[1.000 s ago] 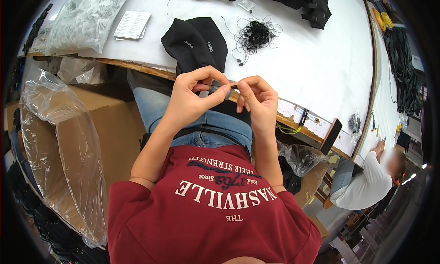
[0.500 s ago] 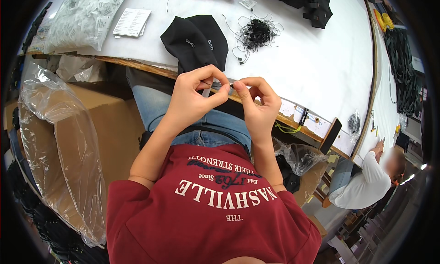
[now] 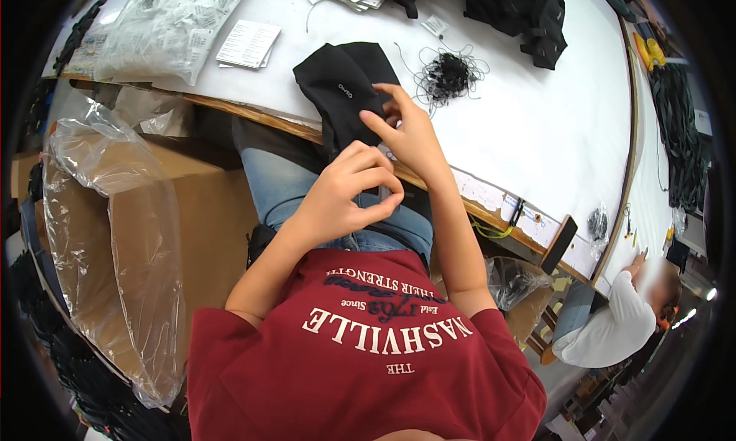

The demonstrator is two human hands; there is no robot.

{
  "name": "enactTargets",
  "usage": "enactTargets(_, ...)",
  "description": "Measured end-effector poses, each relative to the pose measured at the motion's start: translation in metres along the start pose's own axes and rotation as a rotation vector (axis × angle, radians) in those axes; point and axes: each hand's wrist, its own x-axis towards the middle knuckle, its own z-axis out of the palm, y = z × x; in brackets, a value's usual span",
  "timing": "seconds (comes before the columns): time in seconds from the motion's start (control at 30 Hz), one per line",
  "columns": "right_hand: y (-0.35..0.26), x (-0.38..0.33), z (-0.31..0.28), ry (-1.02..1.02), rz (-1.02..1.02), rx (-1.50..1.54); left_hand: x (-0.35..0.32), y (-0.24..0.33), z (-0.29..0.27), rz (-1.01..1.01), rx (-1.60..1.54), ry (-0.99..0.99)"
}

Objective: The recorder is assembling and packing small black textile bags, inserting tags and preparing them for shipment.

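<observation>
My left hand (image 3: 349, 190) is in front of the table edge, thumb and forefinger pinched together. What they hold, if anything, is too small to make out. Above it my right hand (image 3: 410, 134) reaches over the edge, thumb and forefinger apart, at the right side of the black fabric pouches (image 3: 326, 77). These lie overlapping on the white table, with light lettering on one. A tangled heap of thin black cords (image 3: 450, 77) lies just beyond the right hand.
A stack of white printed cards (image 3: 249, 44) and a clear bag of small packets (image 3: 165, 35) lie at the left. More black fabric goods (image 3: 529, 16) are at the back. Cardboard boxes (image 3: 218, 234) flank me below the table (image 3: 537, 127). A co-worker (image 3: 613, 326) sits at the right.
My hands were together at the table edge around a thin dark cord. The right hand has opened and moved onto the pouches; the left has come lower, nearer my body.
</observation>
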Motion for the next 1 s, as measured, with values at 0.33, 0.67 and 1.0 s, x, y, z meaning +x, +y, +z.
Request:
enactTargets(0.33, 0.026, -0.023, -0.029, -0.189, 0.339, 1.073, -0.012, -0.021, -0.03, 0.03, 0.516, 0.288)
enactTargets(0.67, 0.012, -0.052, -0.032, -0.276, 0.466, 1.028, -0.009, -0.029, -0.036, 0.312, 0.552, 0.08)
enactTargets(1.0, -0.011, -0.044, -0.051, -0.505, -0.025, -0.037, -0.021, -0.008, -0.03, 0.3, 0.459, -0.457)
